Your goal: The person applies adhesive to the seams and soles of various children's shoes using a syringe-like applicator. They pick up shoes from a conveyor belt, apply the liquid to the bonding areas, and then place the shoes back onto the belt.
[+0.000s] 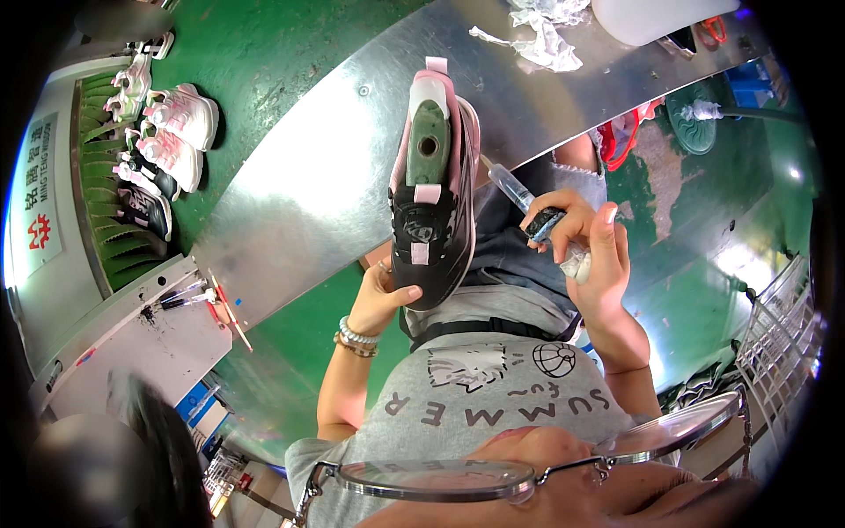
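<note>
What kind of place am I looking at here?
Most likely a shoe factory or workshop. The left hand holds a black-and-pink shoe with a green foot-shaped form inside it, the right hand grips a syringe, and more shoes stand lined up at the left.

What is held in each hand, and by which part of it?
The left hand holds a black-and-pink shoe by its toe; the right hand holds a syringe by its rear part.

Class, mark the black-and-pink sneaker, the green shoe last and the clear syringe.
Black-and-pink sneaker [447,227]: head view, on its black upper.
Green shoe last [428,165]: head view, just below its hole.
Clear syringe [510,187]: head view, on its barrel.
</note>
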### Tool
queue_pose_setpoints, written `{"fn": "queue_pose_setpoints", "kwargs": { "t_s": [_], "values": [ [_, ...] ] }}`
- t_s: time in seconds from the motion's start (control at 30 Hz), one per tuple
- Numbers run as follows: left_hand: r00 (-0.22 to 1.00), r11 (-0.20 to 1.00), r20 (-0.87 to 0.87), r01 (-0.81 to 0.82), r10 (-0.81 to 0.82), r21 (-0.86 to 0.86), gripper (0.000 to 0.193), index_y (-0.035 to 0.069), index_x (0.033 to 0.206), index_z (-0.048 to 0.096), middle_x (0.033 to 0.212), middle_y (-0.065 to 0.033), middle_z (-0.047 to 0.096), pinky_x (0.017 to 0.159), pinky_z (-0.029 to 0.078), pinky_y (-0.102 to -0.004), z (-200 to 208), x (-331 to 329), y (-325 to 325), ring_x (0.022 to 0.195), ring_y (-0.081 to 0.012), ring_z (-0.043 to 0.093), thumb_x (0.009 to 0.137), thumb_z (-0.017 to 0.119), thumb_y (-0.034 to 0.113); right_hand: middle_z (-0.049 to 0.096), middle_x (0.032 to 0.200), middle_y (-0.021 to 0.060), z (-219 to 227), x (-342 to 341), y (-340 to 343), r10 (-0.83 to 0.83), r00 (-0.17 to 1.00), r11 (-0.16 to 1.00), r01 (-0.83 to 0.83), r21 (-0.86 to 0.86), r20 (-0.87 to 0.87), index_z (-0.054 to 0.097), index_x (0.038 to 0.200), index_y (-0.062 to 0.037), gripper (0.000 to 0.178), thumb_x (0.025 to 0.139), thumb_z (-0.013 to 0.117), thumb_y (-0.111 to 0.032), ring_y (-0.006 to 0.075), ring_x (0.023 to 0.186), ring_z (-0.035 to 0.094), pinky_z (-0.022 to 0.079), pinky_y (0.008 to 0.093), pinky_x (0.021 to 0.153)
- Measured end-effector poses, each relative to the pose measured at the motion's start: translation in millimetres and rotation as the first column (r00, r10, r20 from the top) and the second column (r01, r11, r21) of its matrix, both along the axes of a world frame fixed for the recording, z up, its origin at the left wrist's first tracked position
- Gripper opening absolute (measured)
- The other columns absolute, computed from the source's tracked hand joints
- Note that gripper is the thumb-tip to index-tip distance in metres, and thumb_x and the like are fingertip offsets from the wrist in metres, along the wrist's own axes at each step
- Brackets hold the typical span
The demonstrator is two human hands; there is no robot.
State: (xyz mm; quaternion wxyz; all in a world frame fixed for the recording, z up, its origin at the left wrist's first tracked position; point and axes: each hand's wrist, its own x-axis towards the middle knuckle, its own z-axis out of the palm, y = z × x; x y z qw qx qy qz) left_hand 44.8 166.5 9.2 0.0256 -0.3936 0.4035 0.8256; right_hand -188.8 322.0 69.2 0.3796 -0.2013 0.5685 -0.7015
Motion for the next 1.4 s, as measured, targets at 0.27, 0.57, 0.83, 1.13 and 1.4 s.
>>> {"fn": "queue_pose_setpoints", "kwargs": {
  "t_s": [0.27, 0.57, 0.83, 1.13, 1.4],
  "values": [
    [0.958, 0.964, -0.285, 0.04, 0.038, 0.262, 0.078, 0.001, 0.127, 0.039, 0.117, -0.0083, 0.053, 0.095, 0.041, -0.0333, -15, -48, 22, 0.109, -0.0187, 0.052, 0.059, 0.077, 0.006, 0.056, 0.091, 0.0212, 12, 7, 18, 0.048, 0.999, 0.998, -0.049, -0.029, -0.024, 0.046, 0.058, 0.0014, 0.069, 0.096, 0.011, -0.045, 0.0181, 0.07, 0.051, 0.042, 0.028, 0.068],
    [0.85, 0.812, -0.518, 0.236, 0.093, 0.533, 0.079, 0.002, 0.131, 0.034, 0.126, -0.0088, 0.046, 0.103, 0.03, -0.0372, -20, -112, 51, 0.119, -0.0229, 0.042, 0.063, 0.073, 0.007, 0.058, 0.085, 0.0209, 45, 11, 52, -0.124, 0.986, 0.99, 0.131, 0.061, -0.107, 0.047, 0.055, -0.0039, 0.068, 0.096, 0.009, -0.043, 0.0199, 0.066, 0.05, 0.041, 0.0285, 0.067],
    [0.78, 0.771, -0.593, 0.249, 0.199, 0.587, 0.077, 0.009, 0.133, 0.034, 0.133, -0.0053, 0.042, 0.107, 0.022, -0.0422, -40, -174, 66, 0.127, -0.0214, 0.034, 0.064, 0.068, -0.001, 0.057, 0.082, 0.0169, 48, 15, 77, -0.254, 0.941, 0.966, 0.259, -0.007, -0.222, 0.045, 0.053, -0.0081, 0.068, 0.095, 0.007, -0.045, 0.0253, 0.069, 0.052, 0.039, 0.0385, 0.073],
    [0.686, 0.805, -0.638, 0.13, 0.349, 0.579, 0.062, 0.002, 0.125, 0.04, 0.126, -0.0096, 0.048, 0.107, 0.03, -0.0357, -30, -226, 65, 0.121, -0.0199, 0.043, 0.069, 0.066, 0.001, 0.056, 0.089, 0.0188, 40, 6, 66, -0.252, 0.866, 0.96, 0.279, -0.001, -0.433, 0.049, 0.064, -0.0074, 0.067, 0.094, 0.002, -0.045, 0.0249, 0.072, 0.053, 0.042, 0.0346, 0.067],
    [0.777, 0.736, -0.394, -0.128, 0.491, 0.665, 0.024, -0.003, 0.105, 0.054, 0.106, -0.0097, 0.06, 0.093, 0.047, -0.0275, 9, -230, 68, 0.101, -0.016, 0.057, 0.083, 0.057, 0.006, 0.055, 0.094, 0.0203, 31, 5, 56, -0.271, 0.82, 0.95, 0.313, -0.001, -0.504, 0.05, 0.067, -0.0057, 0.068, 0.094, 0.001, -0.044, 0.0248, 0.073, 0.053, 0.042, 0.0342, 0.067]
  ]
}}
